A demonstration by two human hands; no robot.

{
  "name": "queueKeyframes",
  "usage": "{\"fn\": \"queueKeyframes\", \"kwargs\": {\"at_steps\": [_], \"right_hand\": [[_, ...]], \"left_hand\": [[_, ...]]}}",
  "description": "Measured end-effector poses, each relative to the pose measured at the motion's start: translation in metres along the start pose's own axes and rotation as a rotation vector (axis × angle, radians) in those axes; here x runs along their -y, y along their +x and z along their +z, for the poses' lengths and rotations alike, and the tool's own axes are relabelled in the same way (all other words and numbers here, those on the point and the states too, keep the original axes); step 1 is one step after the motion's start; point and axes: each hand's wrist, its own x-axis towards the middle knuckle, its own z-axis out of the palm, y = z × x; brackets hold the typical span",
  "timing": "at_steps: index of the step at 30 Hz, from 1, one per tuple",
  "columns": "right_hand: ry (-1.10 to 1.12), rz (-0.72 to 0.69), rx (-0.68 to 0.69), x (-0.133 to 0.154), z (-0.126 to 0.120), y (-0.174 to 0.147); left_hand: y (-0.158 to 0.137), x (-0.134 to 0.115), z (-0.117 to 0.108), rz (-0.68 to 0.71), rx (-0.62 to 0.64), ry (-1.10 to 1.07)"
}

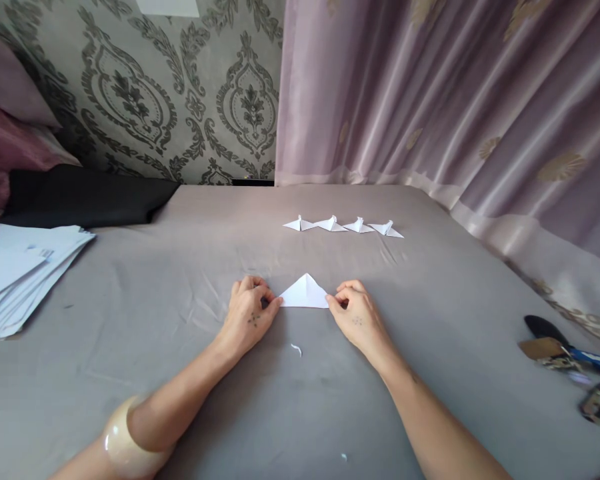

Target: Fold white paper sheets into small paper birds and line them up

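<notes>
A white sheet of paper folded into a triangle (pixel 305 293) lies in front of me, its peak pointing away and a crease running down its middle. My left hand (pixel 251 307) pinches the left corner between thumb and fingers. At the right corner, my right hand (pixel 355 310) grips the paper the same way. Beyond them stands a row of several small folded paper figures (pixel 333 224), winged like birds, set side by side with tips touching or nearly so.
A stack of papers (pixel 25 280) lies at the left, with a black cloth (pixel 85 197) behind it. Keys and tags (pixel 555 353) are at the right edge. Paper scraps (pixel 297 349) dot the grey sheet (pixel 205 413). A curtain (pixel 380 93) hangs along the right.
</notes>
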Motion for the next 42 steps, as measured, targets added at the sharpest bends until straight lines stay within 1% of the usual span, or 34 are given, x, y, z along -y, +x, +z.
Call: {"fn": "queueKeyframes", "kwargs": {"at_steps": [7, 15, 19, 23, 25, 29, 32, 35, 37, 38, 39, 42], "right_hand": [[-0.031, -0.035, -0.023, -0.004, 0.004, 0.001], [-0.063, -0.023, -0.016, 0.001, 0.002, 0.0], [-0.061, -0.033, -0.016, -0.001, 0.002, -0.001], [-0.033, -0.078, -0.028, -0.006, 0.0, -0.003], [-0.034, -0.128, -0.042, -0.007, -0.002, -0.005], [-0.142, -0.322, -0.034, -0.001, -0.003, -0.011], [-0.298, -0.455, 0.015, 0.01, -0.002, -0.019], [-0.425, -0.469, 0.052, 0.021, 0.001, -0.029], [-0.483, -0.449, 0.059, 0.028, 0.003, -0.036], [-0.51, -0.443, 0.06, 0.031, 0.004, -0.039], [-0.531, -0.441, 0.06, 0.034, 0.006, -0.042], [-0.552, -0.448, 0.049, 0.042, 0.01, -0.049]], "left_hand": [[0.002, 0.003, 0.004, 0.027, -0.021, 0.024], [0.001, 0.001, 0.003, 0.015, -0.017, 0.035], [0.003, 0.005, 0.004, 0.06, -0.012, 0.073], [0.004, 0.013, 0.007, 0.152, -0.044, 0.137], [0.004, 0.016, 0.011, 0.212, -0.063, 0.185], [0.002, 0.015, 0.015, 0.375, -0.07, 0.341], [0.0, 0.009, 0.012, 0.53, -0.005, 0.423], [-0.005, -0.002, 0.009, 0.646, 0.113, 0.464], [-0.012, -0.011, 0.011, 0.644, 0.187, 0.515], [-0.016, -0.015, 0.012, 0.607, 0.21, 0.561], [-0.02, -0.018, 0.014, 0.565, 0.215, 0.616], [-0.031, -0.026, 0.02, 0.49, 0.159, 0.718]]}}
